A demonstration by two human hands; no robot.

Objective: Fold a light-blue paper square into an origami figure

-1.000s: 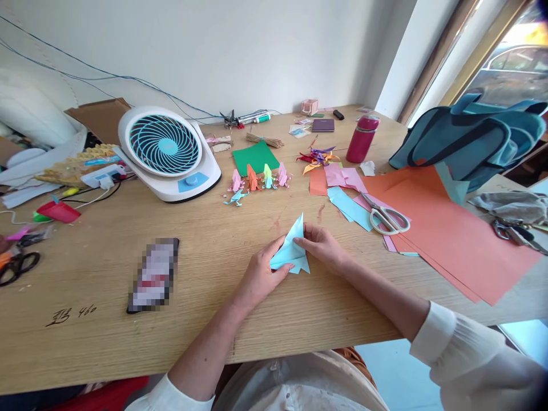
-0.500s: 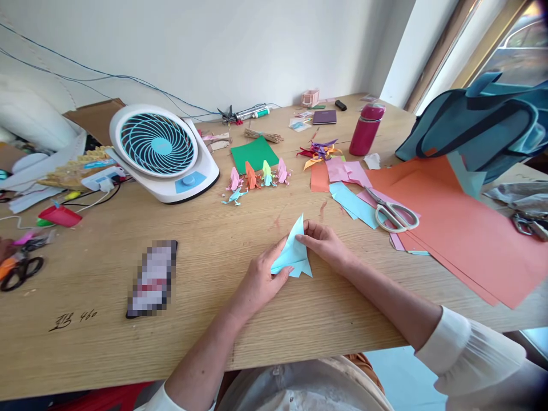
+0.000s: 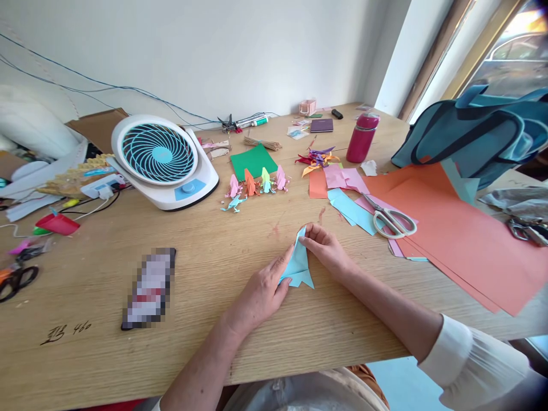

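Note:
A folded light-blue paper piece (image 3: 298, 264) lies on the wooden table (image 3: 214, 257) in front of me. My left hand (image 3: 262, 292) presses its lower left edge with closed fingers. My right hand (image 3: 326, 249) pinches the upper tip of the paper and bends it over. Both hands grip the same piece.
A white and teal desk fan (image 3: 160, 160) stands at the back left, a dark phone (image 3: 149, 287) lies at the left front. Small folded paper figures (image 3: 256, 182), a green sheet (image 3: 253, 160), scissors (image 3: 391, 218) on coloured sheets, a large orange sheet (image 3: 462, 234), a red bottle (image 3: 360, 137) and a teal bag (image 3: 475, 134) fill the right.
The upper tip of the blue paper has been folded down by my right hand, so the piece looks shorter. The view shifted slightly.

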